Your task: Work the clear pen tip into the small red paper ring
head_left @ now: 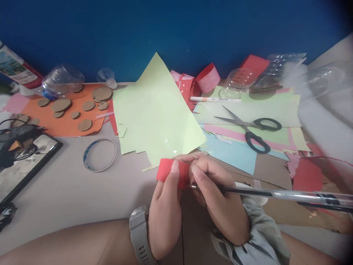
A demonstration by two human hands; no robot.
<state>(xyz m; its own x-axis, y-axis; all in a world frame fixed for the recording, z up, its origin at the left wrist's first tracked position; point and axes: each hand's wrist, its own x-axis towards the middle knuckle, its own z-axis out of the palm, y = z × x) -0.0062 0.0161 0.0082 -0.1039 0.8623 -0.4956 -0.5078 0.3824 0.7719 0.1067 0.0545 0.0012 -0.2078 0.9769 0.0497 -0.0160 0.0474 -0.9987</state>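
Tabletop (pixel 116 195), two hands (pixel 167 213), one ballpoint (pixel 261 192).

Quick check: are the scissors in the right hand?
No, the right hand holds a pen, and the scissors lie open on coloured papers.

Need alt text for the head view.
A person's left hand holds a small red piece; the right hand holds a pen, tip at its edge. Beyond lie a pale green sheet and open scissors.
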